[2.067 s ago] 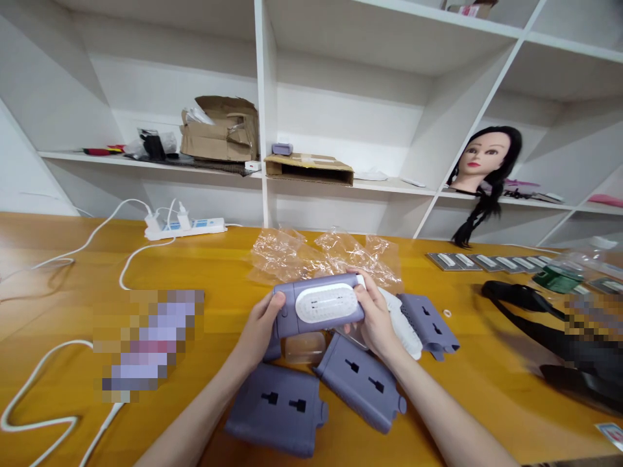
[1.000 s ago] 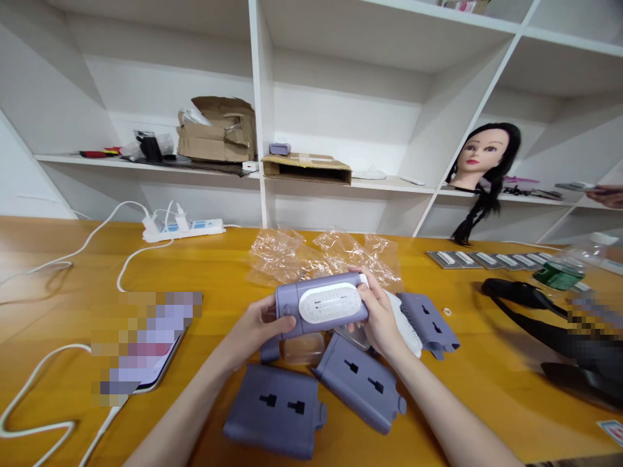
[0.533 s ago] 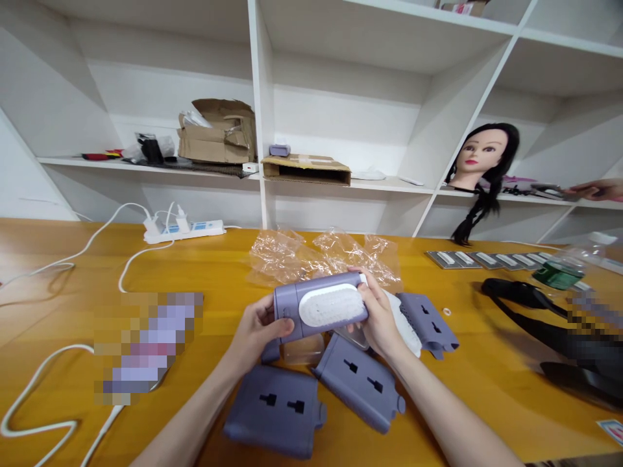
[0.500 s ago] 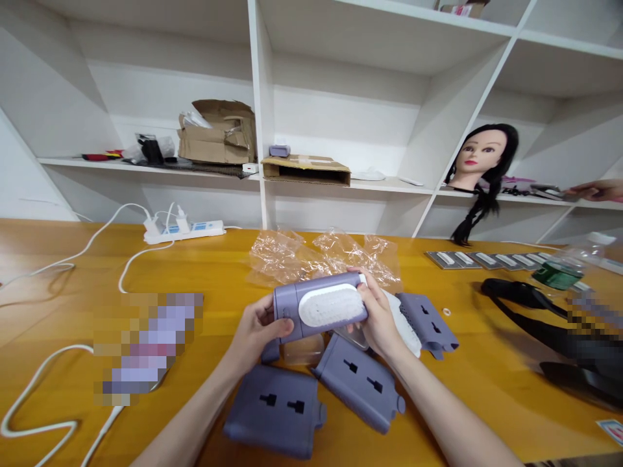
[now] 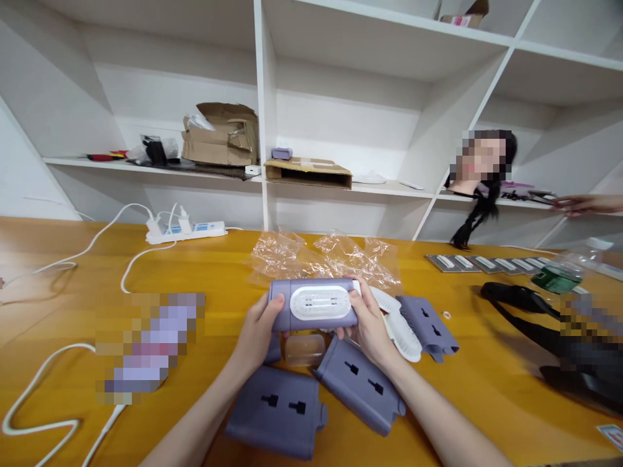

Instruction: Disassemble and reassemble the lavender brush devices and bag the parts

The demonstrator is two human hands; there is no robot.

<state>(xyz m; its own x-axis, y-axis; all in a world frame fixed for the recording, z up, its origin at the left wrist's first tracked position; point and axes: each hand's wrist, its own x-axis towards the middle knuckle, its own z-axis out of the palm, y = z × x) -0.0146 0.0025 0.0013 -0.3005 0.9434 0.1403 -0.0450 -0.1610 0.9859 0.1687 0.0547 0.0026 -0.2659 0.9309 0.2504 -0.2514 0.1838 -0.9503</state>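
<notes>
Between both hands, above the table, is a purple oblong device (image 5: pixel 281 319) with a white oval bristled panel facing up. My left hand (image 5: pixel 254 331) grips its left end, thumb on top. My right hand (image 5: pixel 372 324) closes on its right end, with the thumb at the edge of the oval; fingers underneath are mostly hidden. Below lie a purple shell (image 5: pixel 272 415) with two dark cutouts and a second purple shell (image 5: pixel 357 383) like it. A small clear tray (image 5: pixel 305 350) sits just under the device. White ribbed pieces (image 5: pixel 403 337) and another purple shell (image 5: pixel 428 327) rest beyond my right hand.
Crumpled clear plastic bags (image 5: pixel 331 256) lie behind the device. A power strip (image 5: pixel 187 232) with cables is at back left. On the right are a row of grey plates (image 5: pixel 487 263), a bottle (image 5: pixel 559 275) and a black strap (image 5: pixel 520 324). Another person's hand (image 5: pixel 584 205) reaches toward the shelf.
The purple device has turned closer to level and tipped, so its panel shows dark slots in the middle. Both hands still hold it. The other person's hand has shifted slightly left.
</notes>
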